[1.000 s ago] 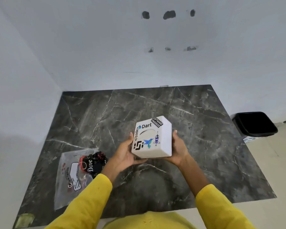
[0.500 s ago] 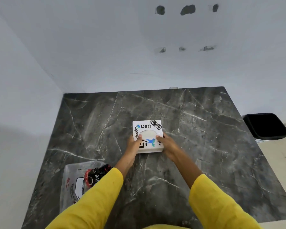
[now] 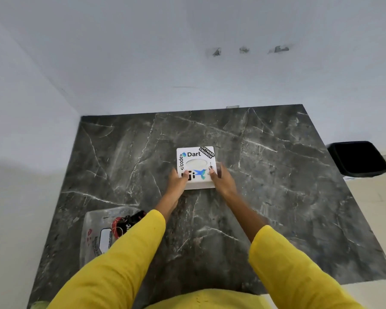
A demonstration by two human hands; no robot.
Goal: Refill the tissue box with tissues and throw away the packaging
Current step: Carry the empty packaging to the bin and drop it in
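A white tissue box [image 3: 195, 162] with stickers stands flat on the dark marble table [image 3: 276, 186], its oval slot facing up with white tissue showing inside. My left hand [image 3: 176, 181] grips its near left corner, thumb on the top face. My right hand [image 3: 222, 178] holds its near right corner the same way. A clear plastic packaging wrapper [image 3: 94, 233] with a red and black label lies flat at the table's near left, partly hidden by my yellow left sleeve.
A black waste bin [image 3: 359, 159] stands on the floor beyond the table's right edge. White walls close the table off at the back and left. The near table edge runs just in front of my body.
One second ago I held the box tilted in the air. It came down onto the table farther from me, and both hands have stayed on it since.
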